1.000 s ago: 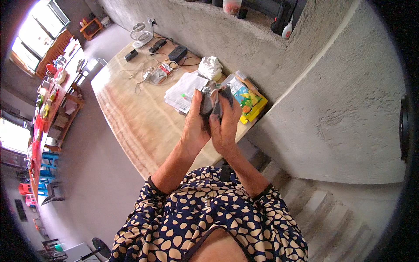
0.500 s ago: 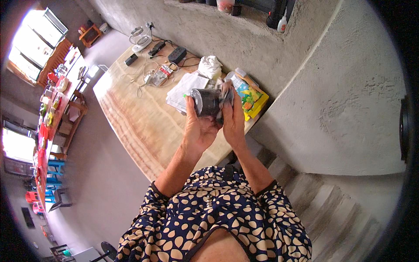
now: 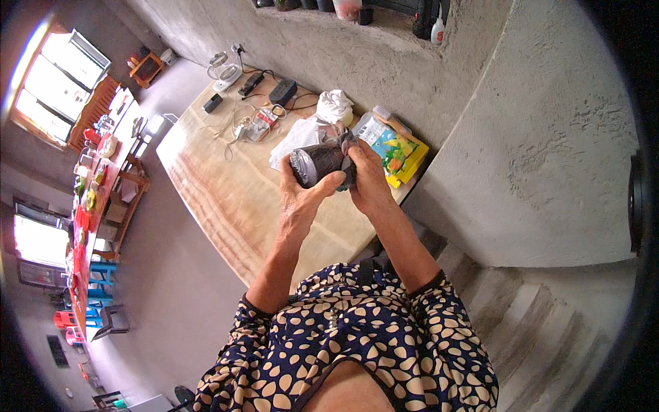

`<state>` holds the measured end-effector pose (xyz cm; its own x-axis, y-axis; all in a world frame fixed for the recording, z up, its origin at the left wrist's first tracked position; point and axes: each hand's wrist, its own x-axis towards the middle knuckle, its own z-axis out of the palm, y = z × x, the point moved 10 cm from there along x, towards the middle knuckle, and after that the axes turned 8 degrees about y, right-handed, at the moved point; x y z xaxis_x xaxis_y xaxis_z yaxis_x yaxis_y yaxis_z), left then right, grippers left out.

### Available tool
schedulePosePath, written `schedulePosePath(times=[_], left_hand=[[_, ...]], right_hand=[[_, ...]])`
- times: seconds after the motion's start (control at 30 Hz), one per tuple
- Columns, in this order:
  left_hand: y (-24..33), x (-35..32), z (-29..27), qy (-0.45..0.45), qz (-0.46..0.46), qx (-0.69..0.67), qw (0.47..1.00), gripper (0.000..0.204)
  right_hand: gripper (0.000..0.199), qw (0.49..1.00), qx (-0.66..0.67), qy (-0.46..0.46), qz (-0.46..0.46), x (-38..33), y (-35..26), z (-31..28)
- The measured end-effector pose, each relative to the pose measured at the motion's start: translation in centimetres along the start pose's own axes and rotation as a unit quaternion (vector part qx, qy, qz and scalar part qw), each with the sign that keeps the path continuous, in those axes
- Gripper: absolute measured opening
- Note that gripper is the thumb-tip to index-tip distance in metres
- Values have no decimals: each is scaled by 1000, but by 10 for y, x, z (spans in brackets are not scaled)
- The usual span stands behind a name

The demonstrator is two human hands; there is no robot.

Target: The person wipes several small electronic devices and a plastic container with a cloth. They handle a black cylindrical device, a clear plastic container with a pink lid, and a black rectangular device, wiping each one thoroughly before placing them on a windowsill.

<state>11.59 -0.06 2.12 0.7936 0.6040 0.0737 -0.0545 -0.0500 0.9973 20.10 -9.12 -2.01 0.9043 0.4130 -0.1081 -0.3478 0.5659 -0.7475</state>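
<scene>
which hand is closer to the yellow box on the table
Right. The right hand is just beside the yellow box, nearly overlapping its near edge in this view. The left hand, gripping the dark roll, is further to the box's left.

The right hand (image 3: 367, 182) covers the far end of the dark roll (image 3: 317, 165), so that end can't be read. The left hand (image 3: 302, 199) hides its underside. Items on the far left shelf (image 3: 93, 185) are too small to tell.
</scene>
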Motion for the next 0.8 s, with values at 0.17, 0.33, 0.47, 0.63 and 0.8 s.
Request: schedulePosePath(times=[0.17,0.33,0.47,0.63,0.8], left_hand=[[-8,1,-16,86,-26,-98,991,44],[-11,0,-16,96,-65,-247,962,34],[-21,-5,-9,53,-134,-303,942,45],[-3,-8,-9,67,-57,-307,948,30],[0,-12,-8,68,-27,-276,958,32]], right_hand=[[30,997,-34,-38,-58,-22,-8,23],[39,988,-106,-28,-109,-56,3,22],[47,970,-150,-23,-191,-76,5,21],[48,985,-98,-47,-131,-58,-7,23],[40,993,82,-81,5,-47,11,24]])
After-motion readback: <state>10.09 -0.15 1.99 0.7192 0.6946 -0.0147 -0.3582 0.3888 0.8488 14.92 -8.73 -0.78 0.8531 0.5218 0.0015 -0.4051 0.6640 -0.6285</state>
